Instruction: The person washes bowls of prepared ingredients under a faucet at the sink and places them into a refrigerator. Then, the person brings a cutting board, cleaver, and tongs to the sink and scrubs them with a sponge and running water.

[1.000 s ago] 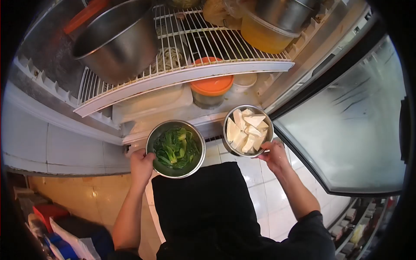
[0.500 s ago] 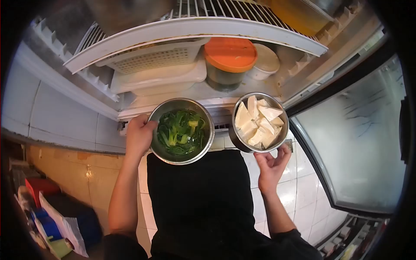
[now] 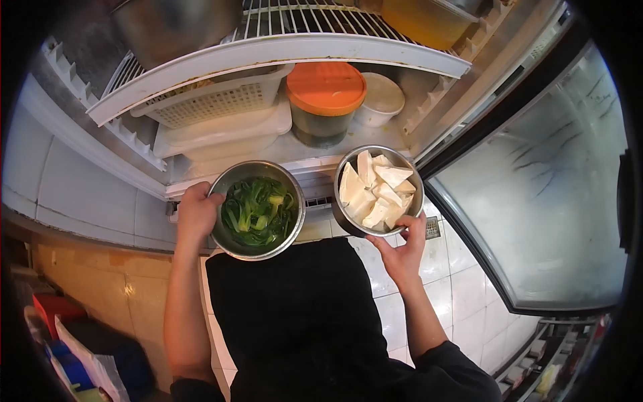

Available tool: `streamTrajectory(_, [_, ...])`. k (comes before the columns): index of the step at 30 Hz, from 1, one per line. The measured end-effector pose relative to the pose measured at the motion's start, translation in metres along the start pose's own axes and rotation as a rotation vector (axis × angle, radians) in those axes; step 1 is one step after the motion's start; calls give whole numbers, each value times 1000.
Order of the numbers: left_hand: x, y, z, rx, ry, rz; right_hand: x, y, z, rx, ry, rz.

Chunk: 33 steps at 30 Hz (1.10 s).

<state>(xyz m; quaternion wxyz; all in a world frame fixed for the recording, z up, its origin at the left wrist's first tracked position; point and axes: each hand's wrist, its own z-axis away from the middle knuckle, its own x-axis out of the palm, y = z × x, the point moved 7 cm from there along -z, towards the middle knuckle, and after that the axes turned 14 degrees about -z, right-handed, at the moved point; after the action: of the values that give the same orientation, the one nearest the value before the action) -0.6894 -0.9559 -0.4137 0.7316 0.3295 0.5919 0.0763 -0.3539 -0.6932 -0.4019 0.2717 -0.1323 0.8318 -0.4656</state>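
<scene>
Looks like you've got your left grip [image 3: 198,213] pinching the greens bowl [image 3: 258,170] and right grip [image 3: 403,251] pinching the white-chunk bowl [image 3: 343,218], so both in hand, neither set down, by the open fridge [image 3: 278,56].

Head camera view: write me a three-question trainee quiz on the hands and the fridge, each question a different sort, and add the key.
1. Multiple choice. What does the left hand hold?
A. A bowl of pale chunks
B. A metal bowl of leafy greens
C. The wire shelf

2. True or false. The fridge door stands open.

3. Fill in the missing word. Below the shelf, the tub beside the small white tub has an ____ lid.

Key: 1 B; 2 True; 3 orange.
</scene>
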Motion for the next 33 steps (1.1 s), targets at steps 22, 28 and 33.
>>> streamTrajectory(22, [9,4,-16,92,-121,624,11,-8,-3,3,-62,14])
streamTrajectory(28, [1,-2,-19,141,-87,490,13,-4,-5,53,-59,-14])
streamTrajectory(33, [-64,43,57,326,610,-132,10,-3,-5,63,-46,-29])
